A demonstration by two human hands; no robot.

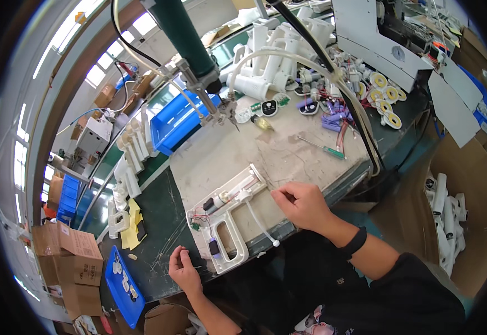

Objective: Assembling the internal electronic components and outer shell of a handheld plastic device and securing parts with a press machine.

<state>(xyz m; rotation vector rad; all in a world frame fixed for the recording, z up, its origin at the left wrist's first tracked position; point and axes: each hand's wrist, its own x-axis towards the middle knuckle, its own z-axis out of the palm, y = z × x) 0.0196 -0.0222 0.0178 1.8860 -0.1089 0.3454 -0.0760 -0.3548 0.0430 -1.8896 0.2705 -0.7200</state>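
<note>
A green power tool [185,44] hangs over the board [199,162], where a white shell [239,239] lies open, motor [224,196] and battery [214,247] in, cover seemingly left. Left hand [185,272] and right hand [304,205] curl narrowly nearby; whether holding anything, I cannot tell.

From my remote seat I count one open white housing [225,213] on one tabletop [161,239], holding one dark-and-silver cylinder [215,202] and one purple cell [214,247], with one thin white tube [259,221] at its right side, one left hand [185,272] to its left and one right hand [305,206] to its right. Beyond the housing I make out one green-handled screwdriver [333,152] to the right, one blue bin [172,132] to the left, one hanging green tool [180,34], and, farther right, at least six yellow-ringed discs [383,106] beside a purple heap [333,120] too tangled to count. I also count one flat blue tray [134,308] to its near left and one large open carton [479,178] far to its right.
</note>
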